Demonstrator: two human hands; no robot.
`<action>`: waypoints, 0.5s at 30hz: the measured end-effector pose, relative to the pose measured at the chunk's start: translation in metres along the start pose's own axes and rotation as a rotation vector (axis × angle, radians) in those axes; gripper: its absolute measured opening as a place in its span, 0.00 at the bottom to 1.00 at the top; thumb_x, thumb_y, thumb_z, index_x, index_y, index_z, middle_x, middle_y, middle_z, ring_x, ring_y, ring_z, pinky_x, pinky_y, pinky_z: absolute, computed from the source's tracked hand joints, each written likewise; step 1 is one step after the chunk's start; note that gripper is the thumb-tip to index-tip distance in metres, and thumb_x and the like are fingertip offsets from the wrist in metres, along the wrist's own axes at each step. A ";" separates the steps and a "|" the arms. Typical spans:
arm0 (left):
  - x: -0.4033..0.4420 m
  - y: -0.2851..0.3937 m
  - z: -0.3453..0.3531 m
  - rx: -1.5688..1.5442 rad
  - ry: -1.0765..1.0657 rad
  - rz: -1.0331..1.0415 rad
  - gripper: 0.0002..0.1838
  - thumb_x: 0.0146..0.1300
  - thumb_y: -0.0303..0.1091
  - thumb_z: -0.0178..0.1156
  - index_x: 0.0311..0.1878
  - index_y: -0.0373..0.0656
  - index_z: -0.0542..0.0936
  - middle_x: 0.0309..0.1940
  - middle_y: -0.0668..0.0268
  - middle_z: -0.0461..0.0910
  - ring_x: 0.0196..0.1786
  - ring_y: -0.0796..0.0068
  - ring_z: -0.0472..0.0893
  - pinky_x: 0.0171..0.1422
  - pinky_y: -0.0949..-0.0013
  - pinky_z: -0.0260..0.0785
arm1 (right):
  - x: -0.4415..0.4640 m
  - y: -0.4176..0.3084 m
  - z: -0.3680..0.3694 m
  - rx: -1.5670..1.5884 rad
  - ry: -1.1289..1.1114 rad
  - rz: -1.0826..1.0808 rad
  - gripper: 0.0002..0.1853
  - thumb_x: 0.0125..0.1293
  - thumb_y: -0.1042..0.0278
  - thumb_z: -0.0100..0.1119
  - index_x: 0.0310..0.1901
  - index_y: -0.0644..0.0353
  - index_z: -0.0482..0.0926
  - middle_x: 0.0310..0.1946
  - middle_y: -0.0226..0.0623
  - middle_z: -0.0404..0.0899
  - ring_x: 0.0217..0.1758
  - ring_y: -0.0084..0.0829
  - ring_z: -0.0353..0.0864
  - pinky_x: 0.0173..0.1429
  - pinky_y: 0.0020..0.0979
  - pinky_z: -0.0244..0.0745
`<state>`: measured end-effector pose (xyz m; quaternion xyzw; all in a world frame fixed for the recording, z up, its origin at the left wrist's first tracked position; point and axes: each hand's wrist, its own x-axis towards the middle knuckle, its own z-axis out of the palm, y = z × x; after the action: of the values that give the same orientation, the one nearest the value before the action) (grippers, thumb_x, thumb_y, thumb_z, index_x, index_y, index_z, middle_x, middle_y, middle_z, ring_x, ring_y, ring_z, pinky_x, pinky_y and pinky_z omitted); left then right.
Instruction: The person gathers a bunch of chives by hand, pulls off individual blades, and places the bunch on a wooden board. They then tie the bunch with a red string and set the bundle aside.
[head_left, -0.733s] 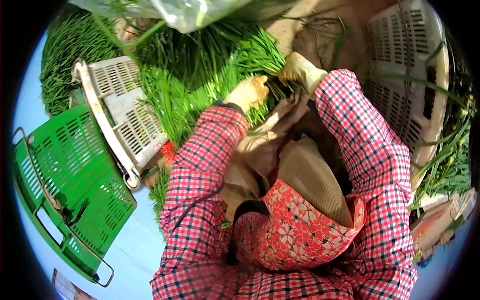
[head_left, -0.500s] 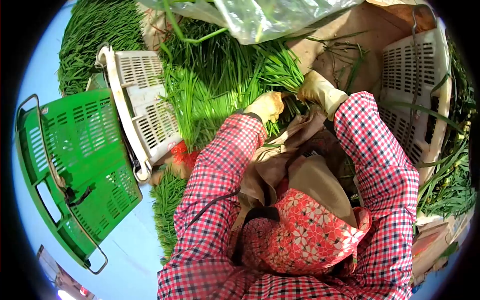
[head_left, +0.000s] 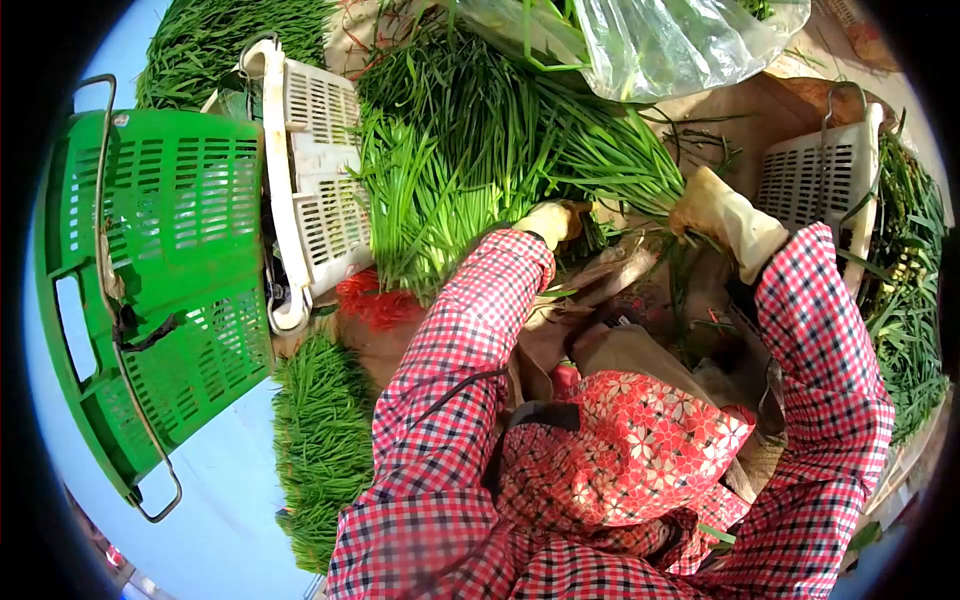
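Note:
My right hand (head_left: 722, 218), in a cream glove, is closed around the stem ends of a bunch of green leaves (head_left: 625, 160) at the right of the heap. The leaves of this bunch spread to the upper left. My left hand (head_left: 553, 222), also gloved, lies at the lower edge of the large leaf pile (head_left: 470, 120). Its fingers are curled and partly hidden, so what they hold cannot be made out. Between and below the hands is brown cloth (head_left: 615, 275).
A green crate (head_left: 180, 290) and a white crate (head_left: 320, 180) stand at the left. Another white crate (head_left: 815, 180) is at the right. Clear plastic (head_left: 680, 45) lies at the top. Red ties (head_left: 375, 300) and more leaves (head_left: 320, 450) are at the lower left.
My right hand has moved right, away from my left hand, with the bunch of leaves now stretched out from it. The view has shifted, showing more of the plastic.

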<state>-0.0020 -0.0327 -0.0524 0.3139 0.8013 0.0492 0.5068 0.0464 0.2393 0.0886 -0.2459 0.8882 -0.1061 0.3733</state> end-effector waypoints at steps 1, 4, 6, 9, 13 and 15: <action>0.001 0.001 0.001 0.011 0.015 -0.024 0.31 0.69 0.34 0.49 0.75 0.67 0.63 0.51 0.55 0.83 0.46 0.63 0.85 0.52 0.61 0.78 | -0.007 -0.003 -0.002 0.149 0.007 0.135 0.12 0.41 0.73 0.71 0.33 0.55 0.86 0.26 0.34 0.84 0.30 0.35 0.82 0.33 0.35 0.74; 0.017 -0.008 0.012 0.013 0.055 -0.048 0.29 0.70 0.29 0.47 0.74 0.58 0.65 0.50 0.59 0.82 0.44 0.65 0.83 0.49 0.64 0.76 | -0.062 -0.043 -0.041 0.662 0.050 0.646 0.15 0.39 0.72 0.70 0.32 0.68 0.83 0.23 0.42 0.81 0.27 0.34 0.79 0.32 0.37 0.73; -0.009 0.002 -0.003 -0.277 0.030 -0.078 0.27 0.69 0.25 0.50 0.72 0.50 0.68 0.40 0.59 0.81 0.35 0.68 0.80 0.37 0.65 0.74 | -0.097 -0.050 -0.044 0.742 0.091 0.670 0.16 0.39 0.72 0.69 0.33 0.71 0.82 0.23 0.44 0.80 0.27 0.33 0.78 0.32 0.37 0.73; -0.023 0.000 -0.001 -0.440 0.034 0.007 0.26 0.68 0.26 0.52 0.70 0.45 0.70 0.35 0.60 0.81 0.30 0.69 0.80 0.32 0.66 0.74 | -0.151 -0.069 -0.050 0.768 0.056 0.856 0.20 0.39 0.74 0.68 0.38 0.71 0.82 0.25 0.41 0.82 0.28 0.29 0.78 0.31 0.34 0.73; -0.022 -0.011 -0.002 -0.454 0.084 0.214 0.26 0.67 0.30 0.53 0.69 0.43 0.70 0.33 0.60 0.81 0.31 0.68 0.81 0.34 0.65 0.76 | -0.238 -0.101 -0.045 1.001 0.404 0.713 0.16 0.40 0.72 0.70 0.33 0.73 0.82 0.22 0.42 0.82 0.24 0.32 0.79 0.31 0.36 0.75; 0.007 -0.021 0.016 -0.323 0.143 0.121 0.26 0.66 0.30 0.51 0.69 0.43 0.71 0.33 0.61 0.81 0.32 0.69 0.81 0.36 0.67 0.76 | -0.286 -0.104 -0.027 1.273 0.339 0.836 0.23 0.39 0.77 0.70 0.42 0.73 0.79 0.26 0.38 0.83 0.26 0.26 0.76 0.31 0.32 0.73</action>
<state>-0.0001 -0.0493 -0.0731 0.2718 0.7966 0.2300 0.4885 0.2360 0.2982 0.3209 0.3904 0.7203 -0.4819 0.3109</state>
